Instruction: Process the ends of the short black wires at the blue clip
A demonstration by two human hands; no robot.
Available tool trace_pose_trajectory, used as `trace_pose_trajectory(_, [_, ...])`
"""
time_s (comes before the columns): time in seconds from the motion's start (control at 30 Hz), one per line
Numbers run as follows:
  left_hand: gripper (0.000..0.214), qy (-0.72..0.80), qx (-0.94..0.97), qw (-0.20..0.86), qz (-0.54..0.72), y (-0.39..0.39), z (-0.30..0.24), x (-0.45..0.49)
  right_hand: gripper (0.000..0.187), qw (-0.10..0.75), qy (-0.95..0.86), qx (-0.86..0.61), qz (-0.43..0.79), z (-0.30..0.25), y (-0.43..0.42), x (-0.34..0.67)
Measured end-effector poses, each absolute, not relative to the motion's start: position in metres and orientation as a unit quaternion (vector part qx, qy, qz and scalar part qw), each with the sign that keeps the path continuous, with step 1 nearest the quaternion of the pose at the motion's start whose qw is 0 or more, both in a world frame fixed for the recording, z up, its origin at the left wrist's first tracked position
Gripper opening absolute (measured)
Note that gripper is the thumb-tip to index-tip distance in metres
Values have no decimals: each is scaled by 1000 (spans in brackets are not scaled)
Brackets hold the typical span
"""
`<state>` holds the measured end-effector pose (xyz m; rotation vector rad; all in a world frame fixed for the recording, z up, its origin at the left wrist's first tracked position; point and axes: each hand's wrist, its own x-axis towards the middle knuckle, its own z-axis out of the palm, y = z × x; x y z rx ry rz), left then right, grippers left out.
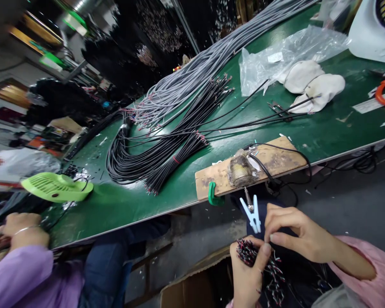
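Observation:
My left hand (248, 273) is closed round a bundle of thin black cables (247, 252) whose stripped ends show red, white and black wires. More of these wire ends hang below my fingers. My right hand (293, 233) pinches close to my left thumb, and whatever lies between its fingertips is too small to make out. Just beyond my hands, a light-blue clothespin (252, 216) is by a metal tip (248, 197) that sticks out from a taped, mesh-covered lump (240, 170) on a wooden board (277, 158).
A green clamp (214, 194) grips the board at the edge of the green table (170, 201). Black cable bundles (167, 149), grey cables (192, 77), white gloves (321, 85) and pliers (279, 110) lie on it. At left, a co-worker in a purple sleeve (25, 273) sits near a lime-green fan (56, 186). A cardboard box (182, 295) stands below.

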<state>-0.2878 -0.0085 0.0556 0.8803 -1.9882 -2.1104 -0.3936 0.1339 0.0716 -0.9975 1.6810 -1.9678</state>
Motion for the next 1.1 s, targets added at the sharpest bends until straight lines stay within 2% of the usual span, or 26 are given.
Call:
trace_pose_trajectory(0.17, [35, -667, 284, 59, -686, -11, 56, -289, 22, 208, 572, -383, -695, 67, 141, -386])
trace_pose_trajectory(0.33, [34, -673, 288, 49, -680, -11, 52, -288, 21, 206, 607, -351, -683, 62, 137, -381])
trace_pose_trajectory(0.43, [33, -675, 292, 56, -675, -9, 52, -287, 21, 177, 638, -333, -672, 66, 133, -383])
trace_pose_trajectory(0.57, [32, -681, 281, 86, -671, -4, 59, -291, 10, 132, 656, -366, -647, 78, 126, -388])
trace_pose_trajectory(0.77, [23, -644, 216, 63, -731, -4, 67, -297, 18, 100, 697, -318, -635, 76, 121, -389])
trace_pose_trajectory(0.93, [26, -676, 211, 87, -701, -4, 61, -297, 9, 140, 659, -337, -657, 75, 121, -390])
trace_pose_trajectory(1.1, [21, -670, 200, 79, -711, -3, 56, -295, 16, 145, 682, -333, -635, 81, 124, -393])
